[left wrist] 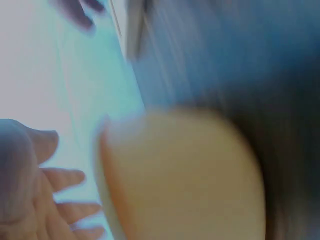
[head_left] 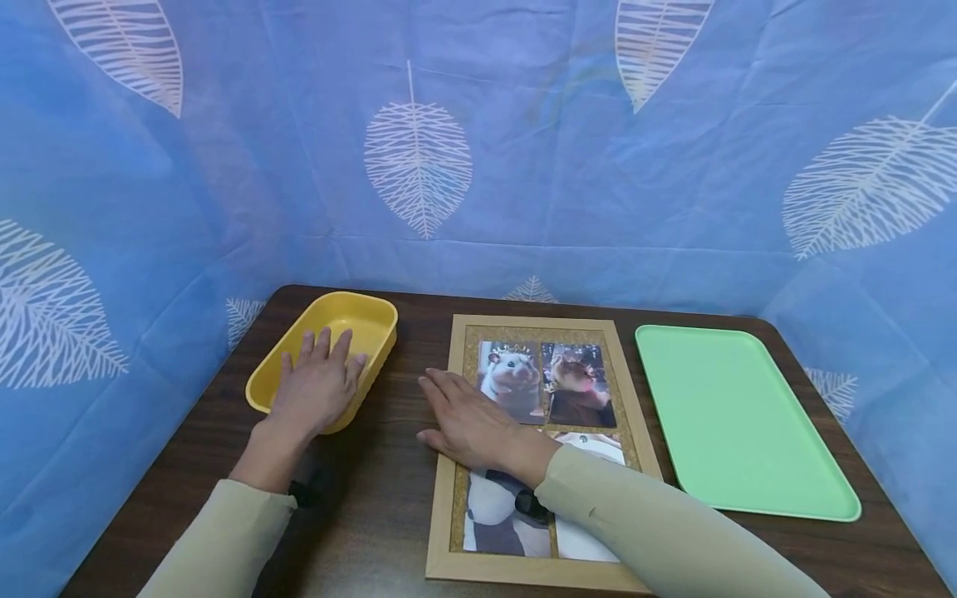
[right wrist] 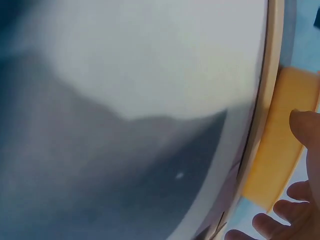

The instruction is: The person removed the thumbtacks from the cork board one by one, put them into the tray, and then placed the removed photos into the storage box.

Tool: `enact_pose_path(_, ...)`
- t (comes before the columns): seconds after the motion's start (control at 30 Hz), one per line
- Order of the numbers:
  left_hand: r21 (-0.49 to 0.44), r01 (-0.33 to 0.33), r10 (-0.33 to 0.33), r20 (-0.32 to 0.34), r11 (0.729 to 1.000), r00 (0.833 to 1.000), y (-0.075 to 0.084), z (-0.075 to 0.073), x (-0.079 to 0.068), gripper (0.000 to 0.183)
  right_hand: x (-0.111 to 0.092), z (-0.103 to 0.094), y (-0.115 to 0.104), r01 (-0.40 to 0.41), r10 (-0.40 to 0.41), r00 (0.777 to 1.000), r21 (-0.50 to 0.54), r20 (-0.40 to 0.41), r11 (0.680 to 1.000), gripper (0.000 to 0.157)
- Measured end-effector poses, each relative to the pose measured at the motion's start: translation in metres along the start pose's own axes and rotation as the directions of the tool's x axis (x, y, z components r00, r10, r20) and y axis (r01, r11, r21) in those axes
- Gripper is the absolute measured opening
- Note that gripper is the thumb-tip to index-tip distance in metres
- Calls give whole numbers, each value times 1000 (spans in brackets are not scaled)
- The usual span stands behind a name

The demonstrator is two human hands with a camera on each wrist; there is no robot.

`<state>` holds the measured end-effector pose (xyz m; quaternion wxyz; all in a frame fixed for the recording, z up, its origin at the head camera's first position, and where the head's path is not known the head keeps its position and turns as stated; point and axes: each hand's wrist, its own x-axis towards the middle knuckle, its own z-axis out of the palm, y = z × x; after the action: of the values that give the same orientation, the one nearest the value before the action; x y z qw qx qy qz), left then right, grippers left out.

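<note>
My left hand (head_left: 317, 384) is over the yellow oblong tub (head_left: 351, 311), fingers spread and fairly straight. In the left wrist view that hand (left wrist: 42, 190) appears beside the blurred tub (left wrist: 185, 175); whether it touches the tub I cannot tell. The right hand (head_left: 474, 425) reaches across a wood-framed cork board (head_left: 532, 322), fingers extended past its left edge and holding nothing. Several animal photos are on the cork, including a white hamster with a crown (head_left: 512, 378) and a darker one (head_left: 577, 384). My right forearm hides parts of the lower photos.
A light green tray (head_left: 748, 415) lies to the right of the board. Everything stands on a dark brown wooden table (head_left: 374, 515). Behind and beside it hangs a blue cloth (head_left: 523, 166) with white leaf prints.
</note>
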<state>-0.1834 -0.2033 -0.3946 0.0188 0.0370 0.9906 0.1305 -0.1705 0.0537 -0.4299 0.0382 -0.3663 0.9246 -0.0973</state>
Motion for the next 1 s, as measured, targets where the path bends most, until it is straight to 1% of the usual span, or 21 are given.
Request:
enact_pose_path(0.1,-14,-23,23,12,1000,1000,-28,-10,16,67,1,-1,-2,10,-10,1000,-2,-4,1000,79)
enact_pose_path(0.17,-17,-36,37,24,999,999,-45,-14,25,68,2,-1,-4,15,-15,1000,-7,-5,1000,79)
enact_pose_path(0.23,-22,-40,41,56,999,998,-59,-16,31,72,3,0,-6,17,-17,1000,-18,-3,1000,79)
enact_pose_path(0.33,-33,-41,44,111,999,993,-72,-14,38,78,3,0,-7,18,-18,1000,-32,2,999,79)
enact_pose_path(0.4,-31,-39,43,143,999,989,-76,-11,39,83,4,1,-8,18,-18,1000,-40,4,999,79)
enact_pose_path(0.5,-26,-34,38,150,999,988,-76,-3,38,86,4,2,-9,23,-23,1000,-48,1,999,78)
enact_pose_path(0.63,-3,-36,36,126,999,991,-66,4,29,87,4,1,-10,33,-34,999,-67,-8,997,77)
enact_pose_path(0.83,37,-32,29,79,999,996,-47,14,8,83,6,-4,-14,45,-46,999,-70,-7,997,77)
enact_pose_path(1.0,63,-42,41,19,997,999,-34,22,-13,78,7,-5,-22,54,-54,999,-75,7,996,77)
